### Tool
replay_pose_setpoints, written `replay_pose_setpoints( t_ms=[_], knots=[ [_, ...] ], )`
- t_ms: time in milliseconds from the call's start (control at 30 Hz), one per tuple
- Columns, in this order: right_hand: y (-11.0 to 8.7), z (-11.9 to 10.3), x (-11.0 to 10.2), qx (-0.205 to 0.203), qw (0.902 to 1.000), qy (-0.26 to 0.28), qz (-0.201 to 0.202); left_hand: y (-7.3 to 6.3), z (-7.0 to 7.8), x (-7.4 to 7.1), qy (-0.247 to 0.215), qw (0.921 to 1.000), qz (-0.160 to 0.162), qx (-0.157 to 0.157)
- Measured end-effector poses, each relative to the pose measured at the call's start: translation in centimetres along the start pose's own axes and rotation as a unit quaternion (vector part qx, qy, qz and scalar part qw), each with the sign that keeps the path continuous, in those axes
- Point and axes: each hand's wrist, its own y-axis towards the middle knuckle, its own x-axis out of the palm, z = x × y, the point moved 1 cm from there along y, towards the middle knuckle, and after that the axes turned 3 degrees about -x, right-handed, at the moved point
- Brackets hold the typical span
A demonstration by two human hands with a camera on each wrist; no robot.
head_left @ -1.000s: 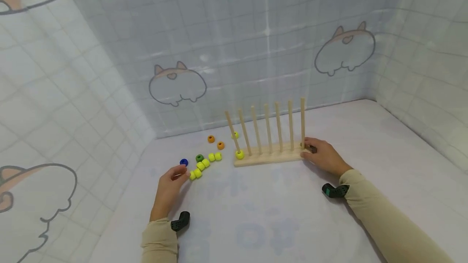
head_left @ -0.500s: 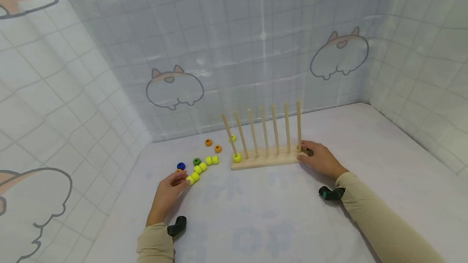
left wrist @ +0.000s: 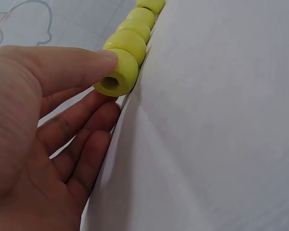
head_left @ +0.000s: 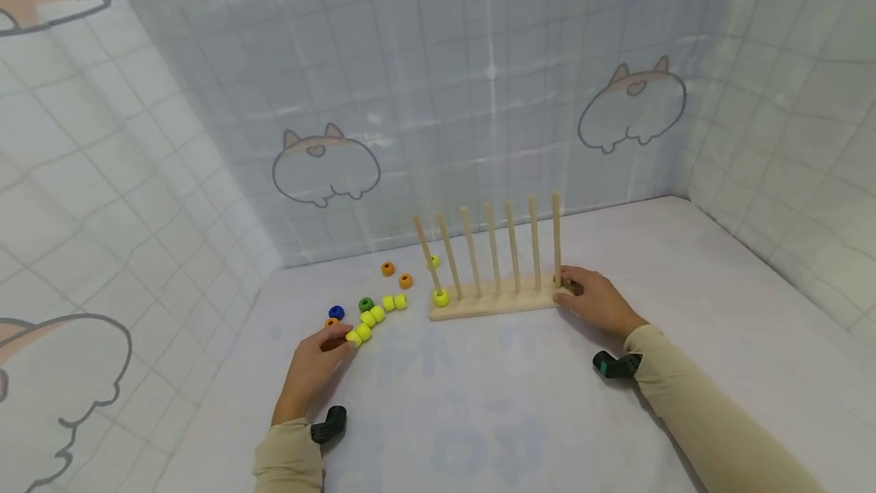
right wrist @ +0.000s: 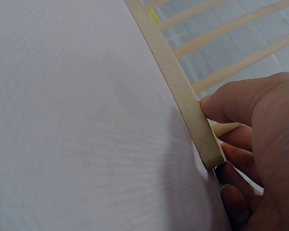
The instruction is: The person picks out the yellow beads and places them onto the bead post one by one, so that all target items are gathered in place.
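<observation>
My left hand (head_left: 311,371) pinches the yellow bead (left wrist: 120,72) at the near end of a bent row of several yellow beads (head_left: 372,316). Thumb and fingers meet on it, and its hole faces the left wrist camera. At the right, my right hand (head_left: 602,304) grips the end of a wooden peg rack (head_left: 499,304), thumb on the front edge of its base and fingers behind, partly hidden. Thin pegs stand upright along the base. One yellow bead (head_left: 441,297) sits at the bottom of the leftmost peg.
Loose on the white tabletop (head_left: 438,394) lie a blue bead (head_left: 336,313), a green bead (head_left: 366,304) and several orange beads (head_left: 388,268). Another yellow bead (head_left: 434,261) lies behind the rack. Patterned sheets (head_left: 411,97) rise around the back and sides.
My left fingers have come onto the end bead of the row, and an orange bead beside them has come into sight. The right hand keeps its hold on the rack. The head view has shifted slightly.
</observation>
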Motion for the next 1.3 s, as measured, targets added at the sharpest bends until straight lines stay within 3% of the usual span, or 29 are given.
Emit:
replay_pose_setpoints(
  t_ms=[367, 633, 1167, 1300],
  knots=[
    [-0.1, -0.1, -0.16, 0.002, 1.0, -0.001, -0.001, 0.38, -0.16, 0.15, -0.01, 0.9999, 0.001, 0.002],
    [0.06, -0.2, -0.45, 0.003, 1.0, -0.005, -0.001, 0.63, -0.02, 0.17, -0.018, 0.9996, 0.009, -0.022],
    [0.27, 0.34, -0.49, -0.003, 0.9999, -0.009, -0.004, 0.67, 0.1, 0.33, -0.036, 0.9985, 0.031, -0.026],
    [0.29, 0.44, -0.37, -0.005, 0.9999, -0.006, -0.01, 0.47, 0.06, 0.36, -0.047, 0.9973, 0.04, -0.039]
  ],
)
